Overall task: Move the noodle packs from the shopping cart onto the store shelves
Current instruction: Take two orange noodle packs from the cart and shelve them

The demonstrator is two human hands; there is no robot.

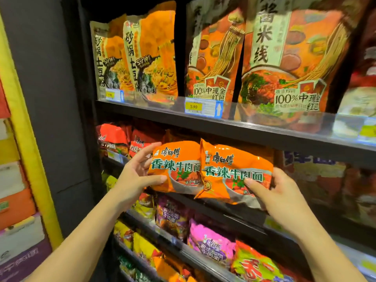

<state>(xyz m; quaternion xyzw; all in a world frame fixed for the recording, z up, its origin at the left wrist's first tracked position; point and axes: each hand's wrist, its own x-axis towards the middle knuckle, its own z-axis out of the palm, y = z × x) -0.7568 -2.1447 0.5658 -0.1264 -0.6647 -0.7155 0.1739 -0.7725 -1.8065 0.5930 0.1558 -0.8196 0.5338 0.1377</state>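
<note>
2 orange noodle packs sit pinched between your left hand and right hand, thumbs in front, level with the middle shelf. Placing step: next, probably push them in.

dark store shelving – several tiers | top tier: tall orange noodle bags upright in a row, price tag on front rail | next tier: red packs at left | lower tiers: purple pack, pink pack, yellow packs – front edges overlapping
</note>
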